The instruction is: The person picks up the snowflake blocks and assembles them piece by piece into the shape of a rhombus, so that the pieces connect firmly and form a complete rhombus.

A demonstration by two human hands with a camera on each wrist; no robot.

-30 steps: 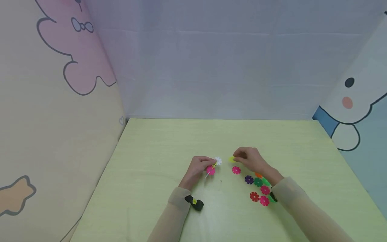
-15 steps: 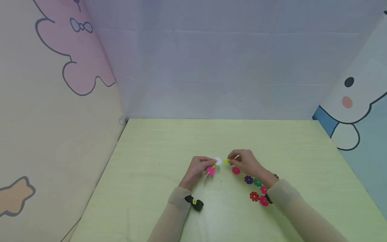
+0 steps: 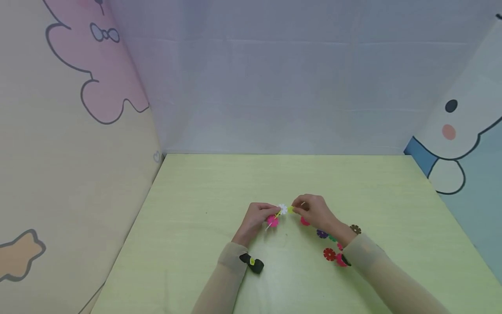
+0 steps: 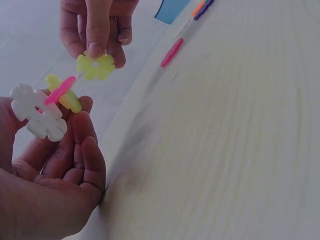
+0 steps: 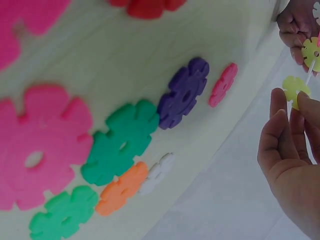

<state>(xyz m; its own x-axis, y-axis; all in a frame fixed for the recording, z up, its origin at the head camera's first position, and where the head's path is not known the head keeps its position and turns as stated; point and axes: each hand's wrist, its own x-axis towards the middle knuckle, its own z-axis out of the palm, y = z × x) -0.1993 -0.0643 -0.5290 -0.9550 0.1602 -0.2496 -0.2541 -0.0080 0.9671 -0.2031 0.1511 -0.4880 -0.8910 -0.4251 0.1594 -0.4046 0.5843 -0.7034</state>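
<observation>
My right hand (image 4: 100,22) covers part of the yellow disc (image 4: 96,73); my forearm (image 3: 342,232) hides some of a green disc (image 3: 332,238). In the right wrist view, the top edge crops a red disc (image 5: 146,7) — and the hole of the held disc is hidden.

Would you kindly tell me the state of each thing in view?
White, pink and yellow plastic flower chain: joined, held by left hand.
Single yellow plastic flower: pinched by right hand.
Purple plastic flower: flat.
Orange plastic flower: flat.
Red plastic flower: flat.
Brown plastic flower: flat.
Loose white plastic flower: flat.
Two green plastic flowers: flat.
Three pink plastic flowers: flat.
</observation>
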